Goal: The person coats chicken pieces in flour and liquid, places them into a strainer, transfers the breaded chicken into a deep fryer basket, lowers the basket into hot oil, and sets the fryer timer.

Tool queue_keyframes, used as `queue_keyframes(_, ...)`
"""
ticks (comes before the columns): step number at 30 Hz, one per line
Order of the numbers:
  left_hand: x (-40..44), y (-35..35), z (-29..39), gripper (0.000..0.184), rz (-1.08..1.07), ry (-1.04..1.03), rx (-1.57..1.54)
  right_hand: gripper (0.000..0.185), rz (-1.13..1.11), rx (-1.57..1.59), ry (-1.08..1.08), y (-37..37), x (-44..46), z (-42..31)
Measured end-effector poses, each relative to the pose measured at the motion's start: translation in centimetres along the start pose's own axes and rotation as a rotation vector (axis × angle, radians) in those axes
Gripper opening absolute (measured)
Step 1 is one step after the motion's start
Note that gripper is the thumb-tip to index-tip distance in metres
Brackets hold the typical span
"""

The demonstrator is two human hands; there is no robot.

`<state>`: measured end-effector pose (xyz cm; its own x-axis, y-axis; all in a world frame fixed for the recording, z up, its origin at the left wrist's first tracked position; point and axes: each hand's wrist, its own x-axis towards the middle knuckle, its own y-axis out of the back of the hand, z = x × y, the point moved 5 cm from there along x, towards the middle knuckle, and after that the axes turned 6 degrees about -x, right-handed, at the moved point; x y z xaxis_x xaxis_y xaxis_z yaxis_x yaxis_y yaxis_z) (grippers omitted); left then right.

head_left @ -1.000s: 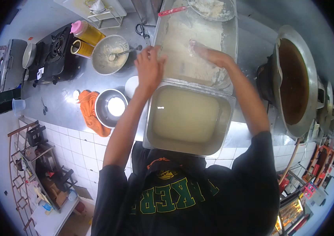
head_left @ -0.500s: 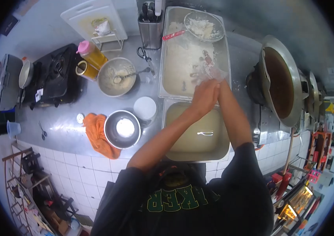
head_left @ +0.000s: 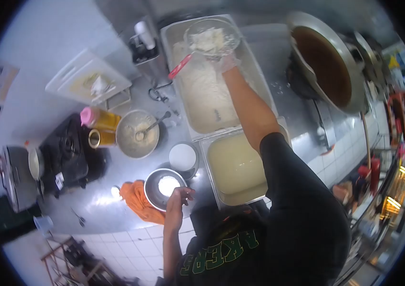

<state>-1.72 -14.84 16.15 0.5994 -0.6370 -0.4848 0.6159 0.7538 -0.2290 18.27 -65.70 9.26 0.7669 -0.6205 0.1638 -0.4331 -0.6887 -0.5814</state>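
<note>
My right hand (head_left: 228, 63), in a clear plastic glove, reaches to the near rim of a strainer (head_left: 213, 39) holding pale, floury pieces. Its fingers are blurred and partly hidden. Under the strainer is a long metal tray (head_left: 207, 95) with white flour; the red handle (head_left: 180, 66) points toward the tray's left edge. Loosely bent, with fingers apart and nothing seen in them, my left hand (head_left: 179, 196) is at the right rim of a small steel bowl (head_left: 151, 189). Pale liquid fills a deep metal pan (head_left: 235, 167) between my arms.
An orange cloth (head_left: 140, 202) lies beside the steel bowl, near a white round lid (head_left: 182, 157). Left of the tray are a mixing bowl (head_left: 137, 134) with a spoon, scissors and a bottle (head_left: 101, 119). A large wok (head_left: 324, 62) of brown liquid stands at right.
My hands, together over the flour tray before, are now apart: the left has come back to the steel bowl, the right has gone forward to the strainer. The camera view has turned.
</note>
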Motion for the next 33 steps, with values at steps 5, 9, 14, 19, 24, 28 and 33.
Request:
queue_keyframes(5,1.2,-4.4,1.4,0.045,-0.260,-0.004,0.176,0.053,-0.154,-0.279,-0.045,-4.4,-8.2,-7.4)
queue_keyframes(9,1.8,-9.3,2.0,0.045,-0.368,0.027,0.368,0.041,0.054,0.380,-0.240,-5.6,-20.0,-14.0)
queue_keyframes(14,1.2,-19.4,0.7,0.040,-0.628,0.008,0.484,0.036,0.222,0.404,-0.203,-0.8,-36.5,-20.5)
queue_keyframes(19,-1.3,-31.7,-4.9,0.045,-0.841,-0.020,0.663,0.035,0.307,0.015,0.047,6.4,-53.2,-33.2)
queue_keyframes(24,-5.1,-44.3,-14.5,0.046,-0.777,0.356,0.712,0.027,0.585,-1.523,0.226,15.3,-70.5,-44.1)
queue_keyframes(28,-5.9,-53.9,-22.9,0.048,-0.810,0.461,0.521,0.027,0.871,-1.339,0.065,24.6,-82.3,-47.2)
queue_keyframes(33,-10.9,-69.8,-26.4,0.056,-1.045,0.602,0.465,0.033,1.167,-0.093,0.298,38.8,-93.7,-49.8)
